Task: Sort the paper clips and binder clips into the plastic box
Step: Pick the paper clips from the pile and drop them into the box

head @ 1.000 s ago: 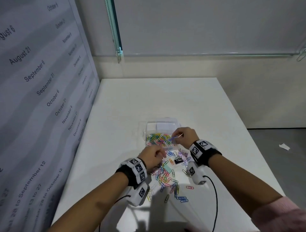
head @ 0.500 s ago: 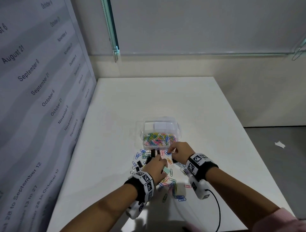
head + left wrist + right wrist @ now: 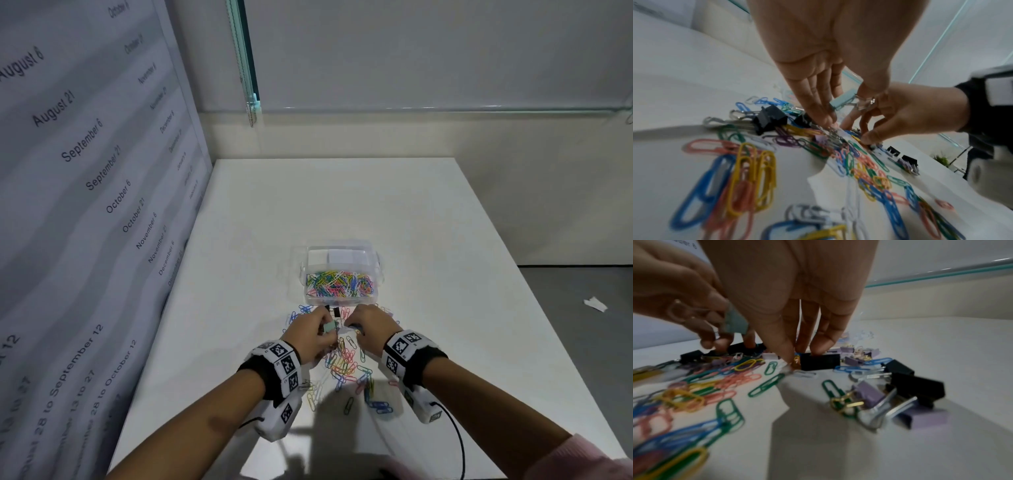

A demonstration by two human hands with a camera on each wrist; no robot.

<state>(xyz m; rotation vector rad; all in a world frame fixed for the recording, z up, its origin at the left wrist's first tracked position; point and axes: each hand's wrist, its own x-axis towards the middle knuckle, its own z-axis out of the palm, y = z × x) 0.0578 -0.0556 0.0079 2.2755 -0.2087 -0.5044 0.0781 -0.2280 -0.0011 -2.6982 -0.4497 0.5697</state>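
Note:
A clear plastic box (image 3: 373, 270) stands mid-table, its near compartment full of coloured paper clips (image 3: 339, 283). Loose paper clips (image 3: 346, 366) and binder clips lie scattered in front of it. My left hand (image 3: 323, 331) pinches a mint binder clip (image 3: 330, 327) just above the pile; the clip (image 3: 735, 322) also shows in the right wrist view. The other left fingers (image 3: 824, 113) reach down to the clips. My right hand (image 3: 354, 325) is lowered onto the pile, thumb and fingers closing on a black binder clip (image 3: 824, 364) that lies on the table.
More black binder clips (image 3: 770, 119) and lilac binder clips (image 3: 869, 394) lie among the paper clips. A wall calendar panel (image 3: 85, 205) runs along the table's left edge. The white tabletop (image 3: 342, 205) stretches beyond the box. Wrist cables trail at the near edge.
My right hand came back from over the box down to the pile. My left hand moved forward and picked up the mint binder clip.

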